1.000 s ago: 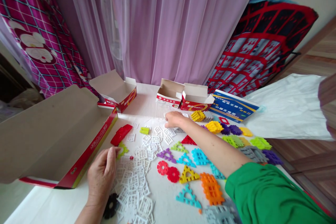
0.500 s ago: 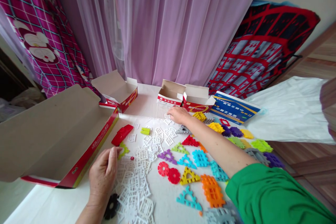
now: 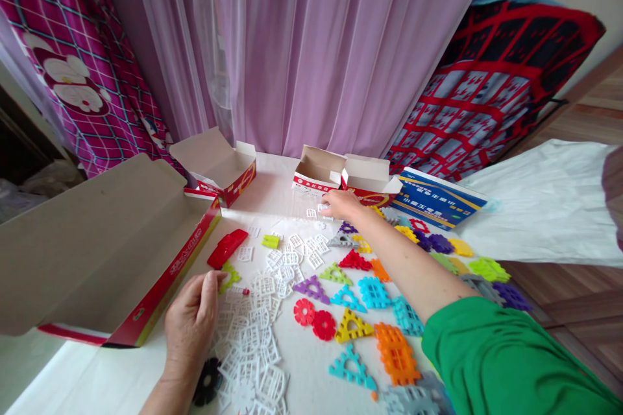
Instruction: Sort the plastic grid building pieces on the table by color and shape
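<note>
My right hand (image 3: 342, 203) reaches across to the far side of the table, its fingers closed at a small white plastic window piece (image 3: 322, 207). Just left of those fingertips lies another white window piece (image 3: 311, 213). My left hand (image 3: 192, 308) rests on the near left, thumb up and fingers curled, their inner side hidden. A yellow-green toothed piece (image 3: 230, 276) is right beside its thumb. Between the hands spreads a heap of white window pieces (image 3: 263, 285). A red plastic piece (image 3: 228, 248) and a lime piece (image 3: 270, 242) lie near the heap.
A large open box (image 3: 165, 279) stands at left, a smaller open box (image 3: 238, 183) behind it. Two more open boxes (image 3: 316, 183) and a blue box (image 3: 438, 200) line the back. Colourful building pieces, among them an orange one (image 3: 396, 355), cover the right side.
My right hand has shifted slightly right, leaving one white window piece on the table and closing at another beside it. The left hand stays where it was.
</note>
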The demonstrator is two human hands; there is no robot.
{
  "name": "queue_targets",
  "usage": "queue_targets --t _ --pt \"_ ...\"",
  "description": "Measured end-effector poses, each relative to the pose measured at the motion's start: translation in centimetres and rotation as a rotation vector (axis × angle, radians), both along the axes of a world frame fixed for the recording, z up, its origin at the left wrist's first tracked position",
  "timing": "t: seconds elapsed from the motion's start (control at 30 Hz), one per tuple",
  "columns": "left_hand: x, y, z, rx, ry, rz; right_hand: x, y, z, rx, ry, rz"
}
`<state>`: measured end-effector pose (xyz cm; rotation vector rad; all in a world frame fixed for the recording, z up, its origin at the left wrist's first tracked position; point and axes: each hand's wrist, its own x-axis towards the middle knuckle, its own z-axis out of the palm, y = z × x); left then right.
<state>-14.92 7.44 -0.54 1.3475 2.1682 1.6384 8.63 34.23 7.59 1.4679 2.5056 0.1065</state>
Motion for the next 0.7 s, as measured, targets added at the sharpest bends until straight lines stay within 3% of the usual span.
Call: queue_targets --t 0.2,0.33,0.7 --pt "0.1 0.1 0.3 -0.012 -0.013 0.019 3.1 2.6 -0.6 -0.024 -0.079 0.080" --pt "0.3 0.1 0.6 -0.022 -0.026 0.025 2.7 2.3 -1.4 -0.051 -0.077 0.075" --pt "0.2 0.0 0.3 -0.035 -0.033 0.030 2.5 2.1 -1.4 -0.093 -0.059 0.073"
